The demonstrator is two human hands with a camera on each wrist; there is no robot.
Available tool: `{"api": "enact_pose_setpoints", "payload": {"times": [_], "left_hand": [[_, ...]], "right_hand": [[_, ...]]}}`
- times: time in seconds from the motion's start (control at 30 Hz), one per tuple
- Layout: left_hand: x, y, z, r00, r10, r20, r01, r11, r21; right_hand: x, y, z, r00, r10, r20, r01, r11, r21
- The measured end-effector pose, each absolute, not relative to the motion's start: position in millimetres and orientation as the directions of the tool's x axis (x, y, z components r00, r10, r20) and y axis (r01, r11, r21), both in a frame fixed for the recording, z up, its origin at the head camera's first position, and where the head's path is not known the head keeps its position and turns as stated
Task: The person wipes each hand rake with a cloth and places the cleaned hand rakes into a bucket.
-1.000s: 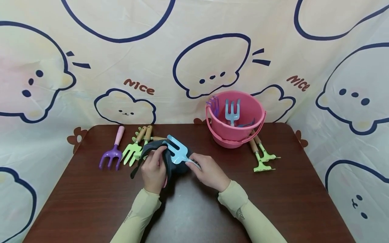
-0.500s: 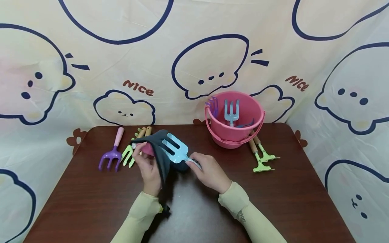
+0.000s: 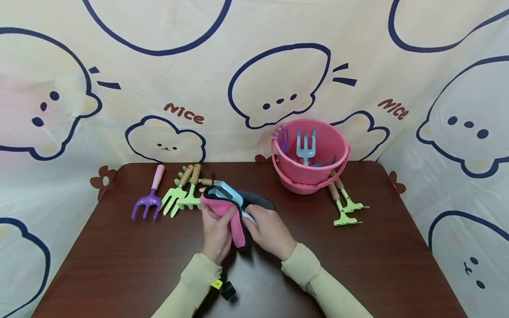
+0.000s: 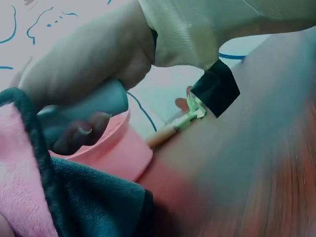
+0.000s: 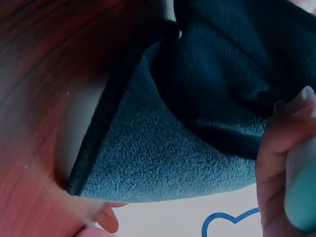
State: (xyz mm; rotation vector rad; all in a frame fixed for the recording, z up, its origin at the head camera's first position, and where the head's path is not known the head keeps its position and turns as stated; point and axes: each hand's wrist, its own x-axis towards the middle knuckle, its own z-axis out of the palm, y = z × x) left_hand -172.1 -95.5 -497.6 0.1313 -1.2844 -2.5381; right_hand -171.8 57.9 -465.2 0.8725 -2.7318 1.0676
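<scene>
My right hand (image 3: 272, 232) grips the handle of a light blue toy garden fork (image 3: 234, 194) over the middle of the table. A cloth (image 3: 216, 204), pink on one side and dark grey on the other, lies around the fork's head and partly hides its tines. My left hand (image 3: 218, 232) pinches the cloth's pink side with thumb and fingers, close beside the right hand. In the left wrist view the right hand (image 4: 89, 59) wraps the fork's handle (image 4: 98, 103). The cloth's dark side (image 5: 163, 133) fills much of the right wrist view.
A pink bucket (image 3: 286, 167) with purple and blue tools inside stands at the back right. Green tools with wooden handles (image 3: 343, 218) lie beside it. A purple fork (image 3: 147, 202) and several green tools (image 3: 175, 194) lie at the left on the brown table (image 3: 119, 265).
My left hand has shifted right and folded the cloth over the fork's head, so the pink side now shows. The right hand keeps its grip on the handle.
</scene>
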Motion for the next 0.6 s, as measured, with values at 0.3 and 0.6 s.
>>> {"api": "enact_pose_setpoints", "payload": {"times": [0.3, 0.6], "left_hand": [[-170.8, -103.5, -493.2, -0.905, -0.406, 0.126, 0.228, -0.213, 0.95], [-170.0, -107.2, -490.5, -0.842, -0.475, 0.257, 0.286, 0.011, 0.958]], "right_hand": [[-172.9, 59.9, -465.6, -0.834, -0.495, 0.243, -0.53, 0.598, -0.602], [-174.1, 60.7, -466.6, -0.818, -0.512, 0.263, -0.552, 0.568, -0.61]]}}
